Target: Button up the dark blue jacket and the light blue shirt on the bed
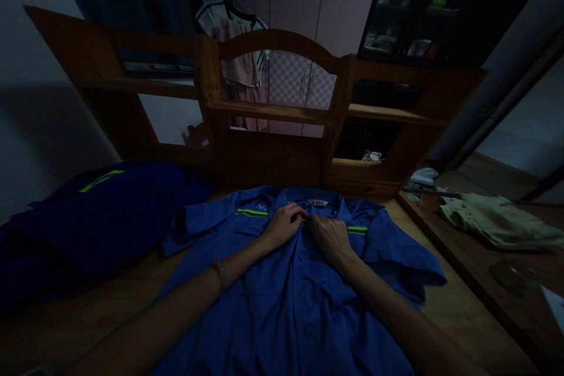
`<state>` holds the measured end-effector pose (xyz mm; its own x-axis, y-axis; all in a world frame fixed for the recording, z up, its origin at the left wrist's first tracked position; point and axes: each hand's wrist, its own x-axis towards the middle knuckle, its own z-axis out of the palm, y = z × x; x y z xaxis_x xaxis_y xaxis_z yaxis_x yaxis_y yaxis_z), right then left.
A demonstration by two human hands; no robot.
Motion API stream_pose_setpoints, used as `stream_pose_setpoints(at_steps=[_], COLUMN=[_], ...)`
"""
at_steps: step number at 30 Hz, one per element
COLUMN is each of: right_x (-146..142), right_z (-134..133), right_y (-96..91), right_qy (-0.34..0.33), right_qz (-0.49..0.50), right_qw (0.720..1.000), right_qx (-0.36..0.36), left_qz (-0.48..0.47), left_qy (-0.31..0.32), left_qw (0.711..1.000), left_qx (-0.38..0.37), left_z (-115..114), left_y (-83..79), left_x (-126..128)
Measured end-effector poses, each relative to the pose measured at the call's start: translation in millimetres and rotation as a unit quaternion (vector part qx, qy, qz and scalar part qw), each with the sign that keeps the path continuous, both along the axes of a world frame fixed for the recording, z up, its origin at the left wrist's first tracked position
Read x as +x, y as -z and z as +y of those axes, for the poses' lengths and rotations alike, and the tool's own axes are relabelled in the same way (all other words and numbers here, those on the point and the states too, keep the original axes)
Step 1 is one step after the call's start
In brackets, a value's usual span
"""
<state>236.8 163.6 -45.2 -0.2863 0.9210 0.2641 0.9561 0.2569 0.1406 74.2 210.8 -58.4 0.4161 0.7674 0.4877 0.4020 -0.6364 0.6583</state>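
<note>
A blue short-sleeved work shirt (259, 282) lies front up on the wooden desk (110, 317), its collar at the far side and a bright green stripe across the chest. My left hand (284, 226) pinches the front placket just below the collar. Close beside it, my right hand (329, 238) has its fingers closed on the same placket from the other side. The fingertips nearly meet, and whatever small part lies between them is hidden. Lower on the placket a button (302, 258) shows.
Dark blue clothing (110, 217) with a green stripe is heaped at the left. A wooden shelf unit (273, 114) rises along the desk's back. Right of the desk, a pale folded cloth (497, 220) and a glass jar (513, 276) rest on a lower brown surface.
</note>
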Motion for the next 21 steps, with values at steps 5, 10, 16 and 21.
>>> stream_pose_setpoints(at_steps=[5,10,16,21], right_x=[0.7,5.3,16.8,46.5], right_z=[0.6,-2.7,-6.1,1.9], right_y=[-2.4,-8.4,-18.2,-31.5], right_qy=[0.008,0.013,0.009,0.071], right_qz=[0.015,0.034,0.055,0.052], right_qw=[1.000,0.999,0.998,0.994], right_qx=[0.004,0.009,0.026,0.070], left_qz=[0.005,0.016,0.024,0.032], left_qy=[-0.002,-0.003,0.014,0.014], left_qw=[1.000,1.000,0.999,0.999], left_qx=[0.000,-0.003,-0.016,-0.015], left_z=[-0.9,-3.8,-6.7,-5.7], left_y=[0.1,0.1,-1.0,-2.3], left_x=[0.4,0.9,-0.3,-1.1])
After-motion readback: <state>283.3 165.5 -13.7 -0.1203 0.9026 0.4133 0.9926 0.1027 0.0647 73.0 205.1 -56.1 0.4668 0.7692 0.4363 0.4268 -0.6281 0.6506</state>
